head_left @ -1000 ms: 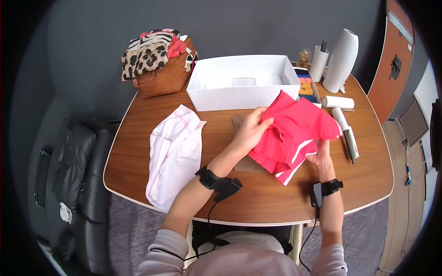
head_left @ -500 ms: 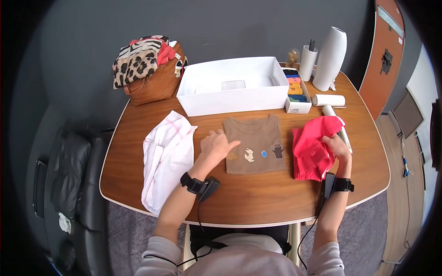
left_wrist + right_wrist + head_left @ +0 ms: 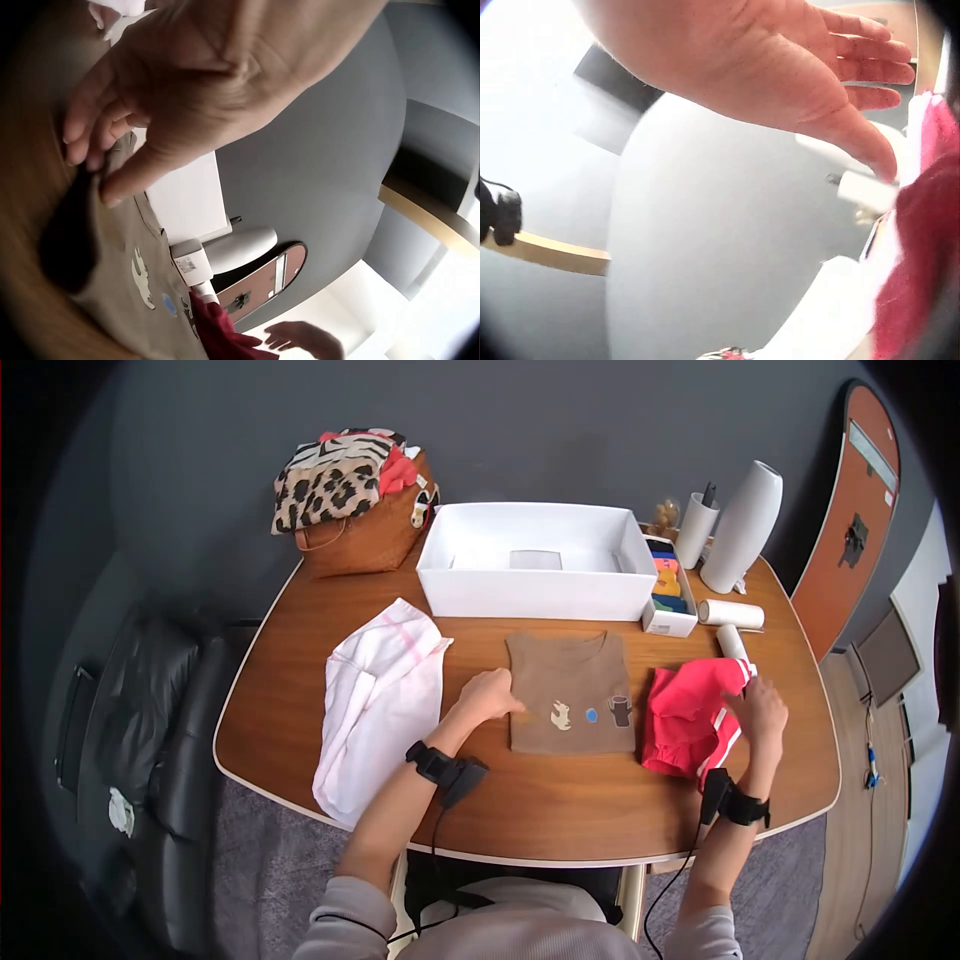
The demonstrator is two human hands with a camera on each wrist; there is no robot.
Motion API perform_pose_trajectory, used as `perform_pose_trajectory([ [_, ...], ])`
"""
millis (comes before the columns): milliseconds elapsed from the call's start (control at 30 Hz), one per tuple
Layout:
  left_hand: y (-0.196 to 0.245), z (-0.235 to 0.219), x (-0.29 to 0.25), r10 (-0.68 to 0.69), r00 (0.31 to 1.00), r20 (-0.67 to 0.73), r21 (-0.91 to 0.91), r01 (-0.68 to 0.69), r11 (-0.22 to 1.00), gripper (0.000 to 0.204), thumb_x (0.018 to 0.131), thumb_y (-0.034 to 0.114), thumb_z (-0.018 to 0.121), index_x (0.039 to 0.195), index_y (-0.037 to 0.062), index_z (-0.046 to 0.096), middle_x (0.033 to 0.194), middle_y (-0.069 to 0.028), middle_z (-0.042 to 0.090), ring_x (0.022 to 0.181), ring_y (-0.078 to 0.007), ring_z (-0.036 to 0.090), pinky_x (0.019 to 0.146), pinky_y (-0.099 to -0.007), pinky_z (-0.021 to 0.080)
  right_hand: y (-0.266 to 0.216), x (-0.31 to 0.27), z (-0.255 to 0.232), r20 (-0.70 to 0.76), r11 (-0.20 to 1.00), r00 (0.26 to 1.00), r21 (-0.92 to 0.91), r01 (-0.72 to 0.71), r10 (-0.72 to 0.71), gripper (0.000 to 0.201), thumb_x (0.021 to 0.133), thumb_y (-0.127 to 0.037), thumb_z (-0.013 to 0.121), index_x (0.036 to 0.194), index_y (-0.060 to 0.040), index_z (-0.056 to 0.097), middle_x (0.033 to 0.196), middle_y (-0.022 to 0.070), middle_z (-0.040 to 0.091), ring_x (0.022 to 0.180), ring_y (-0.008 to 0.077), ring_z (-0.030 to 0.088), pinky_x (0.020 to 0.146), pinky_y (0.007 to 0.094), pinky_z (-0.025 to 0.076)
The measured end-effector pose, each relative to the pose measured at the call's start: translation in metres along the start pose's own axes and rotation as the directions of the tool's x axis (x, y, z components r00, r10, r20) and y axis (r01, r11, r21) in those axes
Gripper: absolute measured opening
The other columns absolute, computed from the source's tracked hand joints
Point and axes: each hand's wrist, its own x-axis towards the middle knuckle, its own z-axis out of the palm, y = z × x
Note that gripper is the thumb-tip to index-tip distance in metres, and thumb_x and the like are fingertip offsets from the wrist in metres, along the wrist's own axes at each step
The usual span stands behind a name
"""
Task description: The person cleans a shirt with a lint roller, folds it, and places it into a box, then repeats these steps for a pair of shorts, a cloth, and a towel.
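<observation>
A brown shirt (image 3: 575, 685) with small animal and cup prints lies flat at mid-table. My left hand (image 3: 487, 695) is at its left edge; in the left wrist view, thumb and fingers pinch that edge of the fabric, raised a little. Red shorts (image 3: 680, 725) with white trim lie bunched to the right of the shirt. Over their right side is my right hand (image 3: 760, 712), its fingers extended and holding nothing in the right wrist view. A white cloth with pink stripes (image 3: 385, 700) lies to the left of my left hand.
Behind the shirt stands a white open box (image 3: 535, 590), with a small box of folded coloured items (image 3: 670, 622) at its right. A brown bag (image 3: 365, 545) heaped with clothes stands back left. White rolls (image 3: 730, 613) and a white vase (image 3: 745, 530) are at right.
The red shorts went from between both hands down to the table's right side, and the right hand released them. The left hand moved to the uncovered brown shirt and took hold of its left edge.
</observation>
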Motion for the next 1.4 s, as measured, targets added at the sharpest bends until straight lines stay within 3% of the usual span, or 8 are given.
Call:
perform_pose_trajectory([
  [67, 0.009, -0.002, -0.002, -0.098, 0.992, 0.075, -0.099, 0.105, 0.990, 0.038, 0.060, 0.026, 0.068, 0.079, -0.0048, 0.058, 0.076, -0.0210, 0.062, 0.078, -0.0336, 0.060, 0.068, -0.0399, 0.048, -0.014, -0.005, -0.009, -0.209, 0.917, 0.936, 0.226, 0.329, -0.284, 0.049, 0.072, -0.036, 0.065, 0.101, 0.0017, 0.055, 0.098, 0.0201, 0.059, 0.089, 0.0288, 0.059, 0.073, 0.0391, 0.047],
  [200, 0.000, 0.017, 0.012, 0.009, 0.989, -0.147, -0.034, -0.014, 0.999, 0.038, 0.063, 0.027, 0.064, 0.078, -0.0063, 0.057, 0.081, -0.0230, 0.061, 0.082, -0.0354, 0.059, 0.070, -0.0404, 0.047, -0.083, 0.015, 0.050, -0.119, 0.617, 0.800, 0.573, 0.539, -0.588, 0.040, 0.072, -0.031, 0.065, 0.088, 0.0042, 0.058, 0.084, 0.0232, 0.060, 0.082, 0.0341, 0.059, 0.072, 0.0400, 0.047],
  [367, 0.000, 0.013, 0.016, 0.058, 0.981, -0.185, -0.119, -0.080, 0.990, 0.046, 0.064, 0.023, 0.064, 0.094, -0.0094, 0.051, 0.090, -0.0266, 0.058, 0.087, -0.0375, 0.057, 0.074, -0.0397, 0.046, -0.128, 0.010, 0.073, 0.098, 0.836, 0.862, 0.320, 0.446, -0.497, 0.038, 0.065, -0.028, 0.070, 0.079, 0.0057, 0.061, 0.082, 0.0233, 0.061, 0.081, 0.0348, 0.060, 0.072, 0.0399, 0.047],
  [567, -0.015, 0.022, 0.034, -0.016, 0.961, -0.275, -0.410, -0.103, 0.906, 0.068, 0.066, 0.015, 0.066, 0.119, -0.0073, 0.029, 0.094, -0.0252, 0.056, 0.087, -0.0324, 0.058, 0.073, -0.0355, 0.046, -0.131, 0.010, 0.072, 0.297, 0.815, 0.838, 0.517, 0.262, -0.458, 0.037, 0.061, -0.024, 0.070, 0.079, 0.0061, 0.061, 0.082, 0.0220, 0.061, 0.081, 0.0331, 0.061, 0.071, 0.0374, 0.048],
  [667, -0.011, 0.012, 0.019, 0.011, 0.970, -0.244, -0.528, -0.142, 0.837, 0.065, 0.068, 0.008, 0.064, 0.121, -0.0063, 0.029, 0.092, -0.0211, 0.058, 0.086, -0.0248, 0.058, 0.071, -0.0322, 0.046, -0.133, 0.010, 0.090, 0.147, 0.666, 0.811, 0.661, 0.346, -0.566, 0.034, 0.064, -0.020, 0.067, 0.082, 0.0074, 0.059, 0.077, 0.0190, 0.062, 0.075, 0.0275, 0.062, 0.064, 0.0356, 0.049],
  [967, -0.048, -0.041, 0.005, 0.154, 0.980, -0.127, -0.699, -0.199, 0.687, 0.041, 0.077, 0.001, 0.059, 0.117, -0.0036, 0.049, 0.107, -0.0117, 0.056, 0.090, -0.0151, 0.055, 0.076, -0.0249, 0.045, -0.162, -0.010, 0.091, 0.393, 0.120, 0.629, 0.894, -0.431, -0.670, 0.033, 0.075, -0.006, 0.056, 0.106, 0.0031, 0.049, 0.081, 0.0058, 0.057, 0.065, 0.0104, 0.057, 0.047, 0.0225, 0.046],
  [1267, -0.054, -0.067, -0.022, 0.243, 0.940, -0.238, -0.561, -0.337, 0.756, 0.047, 0.076, 0.003, 0.060, 0.120, -0.0064, 0.045, 0.115, -0.0123, 0.053, 0.097, -0.0150, 0.052, 0.079, -0.0238, 0.044, -0.191, -0.022, 0.084, 0.162, -0.069, 0.700, 0.955, -0.290, -0.696, 0.037, 0.075, -0.001, 0.053, 0.112, -0.0041, 0.048, 0.077, 0.0015, 0.056, 0.063, 0.0070, 0.053, 0.048, 0.0199, 0.042],
  [1400, -0.064, -0.048, -0.016, 0.240, 0.946, -0.219, -0.311, -0.301, 0.902, 0.055, 0.074, 0.008, 0.064, 0.121, -0.0086, 0.042, 0.116, -0.0158, 0.052, 0.099, -0.0180, 0.052, 0.078, -0.0246, 0.044, -0.186, -0.021, 0.087, 0.200, 0.089, 0.701, 0.977, -0.192, -0.685, 0.033, 0.076, -0.001, 0.052, 0.109, -0.0029, 0.049, 0.075, 0.0015, 0.056, 0.063, 0.0075, 0.053, 0.047, 0.0206, 0.042],
])
